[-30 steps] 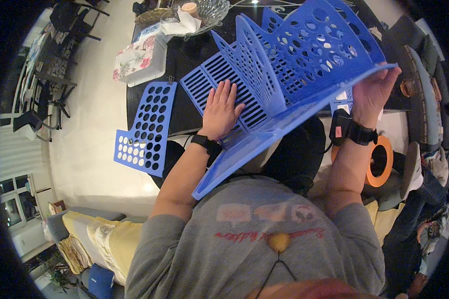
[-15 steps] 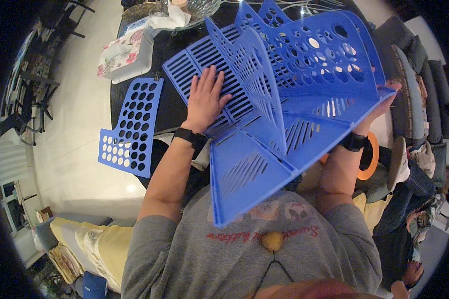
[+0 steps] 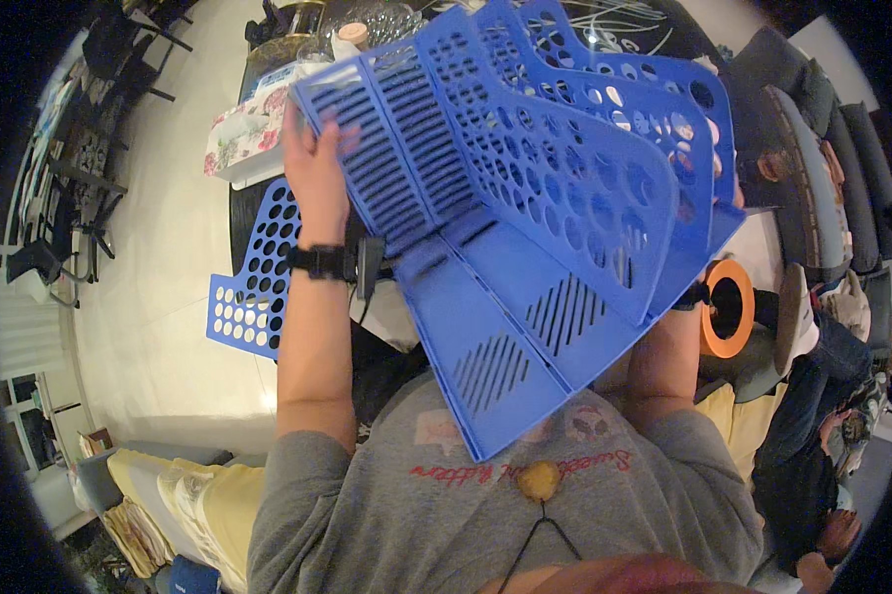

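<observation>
1. Blue plastic file rack (image 3: 555, 198), assembled from a slotted base and several upright perforated dividers, is raised off the dark tabletop (image 3: 240, 213) and tilted toward your chest; its lower corner hangs just over your grey shirt.
2. Your left hand (image 3: 315, 163) lies flat against the slotted end panel at the rack's left edge, fingers spread and open, pressing rather than clasping.
3. Your right hand is hidden behind the rack's far right side; only the forearm shows below it, so you cannot tell whether that grip is closed on the edge, though it appears to carry the right side.
4. Handling, as a judgement: the rack looks light but bulky, the thin moulded panels somewhat springy, and the clipped-in dividers likely to pop loose if twisted. Take hold at the solid rims of the base or the end panels, not by a divider's top.
5. Loose blue divider panel (image 3: 253, 282) with round holes lies on the tabletop's near left edge, apart from the rack. A floral tissue box (image 3: 243, 144) sits farther back; an orange ring (image 3: 728, 309) shows at the right.
6. Compared with half a second earlier, the rack is lifted higher and swung more upright, and your left hand has moved up with the end panel.
</observation>
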### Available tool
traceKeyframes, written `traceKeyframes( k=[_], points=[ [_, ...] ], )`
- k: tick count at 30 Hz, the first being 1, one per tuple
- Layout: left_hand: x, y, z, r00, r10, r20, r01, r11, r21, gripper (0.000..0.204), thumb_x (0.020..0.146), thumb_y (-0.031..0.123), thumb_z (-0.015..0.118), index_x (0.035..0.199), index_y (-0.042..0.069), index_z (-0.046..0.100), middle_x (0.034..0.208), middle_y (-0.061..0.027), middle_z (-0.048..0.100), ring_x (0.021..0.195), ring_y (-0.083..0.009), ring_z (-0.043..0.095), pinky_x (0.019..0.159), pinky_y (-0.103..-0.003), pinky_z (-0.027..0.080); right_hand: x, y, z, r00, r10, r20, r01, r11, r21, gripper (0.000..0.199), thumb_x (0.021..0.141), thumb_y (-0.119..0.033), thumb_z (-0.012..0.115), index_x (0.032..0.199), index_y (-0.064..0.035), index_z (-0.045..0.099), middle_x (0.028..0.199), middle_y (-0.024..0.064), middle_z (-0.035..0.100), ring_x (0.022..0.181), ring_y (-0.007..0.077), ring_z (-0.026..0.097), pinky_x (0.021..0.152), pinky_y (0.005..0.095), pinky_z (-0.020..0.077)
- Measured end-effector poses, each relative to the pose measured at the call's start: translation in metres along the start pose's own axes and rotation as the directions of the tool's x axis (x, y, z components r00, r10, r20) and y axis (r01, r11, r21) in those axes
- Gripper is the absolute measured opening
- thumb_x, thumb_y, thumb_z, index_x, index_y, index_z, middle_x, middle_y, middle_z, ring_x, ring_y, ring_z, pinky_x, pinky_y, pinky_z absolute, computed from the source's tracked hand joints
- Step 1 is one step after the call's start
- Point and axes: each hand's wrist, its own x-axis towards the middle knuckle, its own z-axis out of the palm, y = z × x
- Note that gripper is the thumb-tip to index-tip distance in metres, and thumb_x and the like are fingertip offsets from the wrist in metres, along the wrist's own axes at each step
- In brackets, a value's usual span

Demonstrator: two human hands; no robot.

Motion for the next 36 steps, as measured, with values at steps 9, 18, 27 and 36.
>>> traceKeyframes(
  k=[9, 18, 27, 36],
  points=[
    [0.063, 0.002, 0.029, 0.972, 0.228, -0.056, -0.224, 0.973, 0.063, 0.043, 0.092, 0.002, 0.048, 0.131, -0.003, 0.033, 0.113, -0.0168, 0.055, 0.094, -0.0216, 0.061, 0.08, -0.032, 0.053, -0.02, 0.029, -0.055, 0.945, 0.224, -0.237, -0.241, 0.97, -0.044, 0.032, 0.093, -0.027, 0.05, 0.111, -0.0025, 0.06, 0.09, -0.0022, 0.06, 0.077, 0.0088, 0.05, 0.068, 0.0205, 0.0398],
    [0.064, -0.019, 0.007, 0.976, 0.216, 0.007, -0.214, 0.964, 0.159, 0.025, 0.092, 0.005, 0.05, 0.114, -0.005, 0.042, 0.109, -0.0137, 0.057, 0.097, -0.0183, 0.058, 0.087, -0.031, 0.047, -0.044, 0.07, -0.133, 0.877, 0.47, -0.098, -0.378, 0.549, -0.746, 0.036, 0.096, -0.029, 0.048, 0.116, 0.0005, 0.056, 0.112, 0.0059, 0.059, 0.101, 0.0147, 0.056, 0.086, 0.0296, 0.0444],
    [0.042, -0.022, -0.003, 0.983, 0.18, 0.026, -0.179, 0.931, 0.319, 0.027, 0.092, 0.008, 0.052, 0.116, -0.004, 0.047, 0.106, -0.0107, 0.059, 0.097, -0.0156, 0.057, 0.086, -0.029, 0.044, -0.045, 0.047, -0.108, 0.914, 0.4, -0.065, -0.257, 0.448, -0.856, 0.032, 0.095, -0.027, 0.048, 0.104, -0.0026, 0.066, 0.097, 0.0096, 0.067, 0.092, 0.0156, 0.06, 0.083, 0.0292, 0.0448],
    [-0.072, -0.067, 0.01, 0.92, 0.21, 0.332, -0.391, 0.579, 0.716, 0.033, 0.079, 0.007, 0.065, 0.109, 0.001, 0.053, 0.108, -0.0156, 0.054, 0.102, -0.0325, 0.051, 0.09, -0.04, 0.041, -0.072, 0.024, -0.094, 0.941, 0.325, 0.092, -0.191, 0.737, -0.648, 0.044, 0.093, -0.022, 0.054, 0.129, 0.0021, 0.047, 0.127, 0.0094, 0.054, 0.113, 0.0184, 0.052, 0.098, 0.0299, 0.0376]
  ],
)
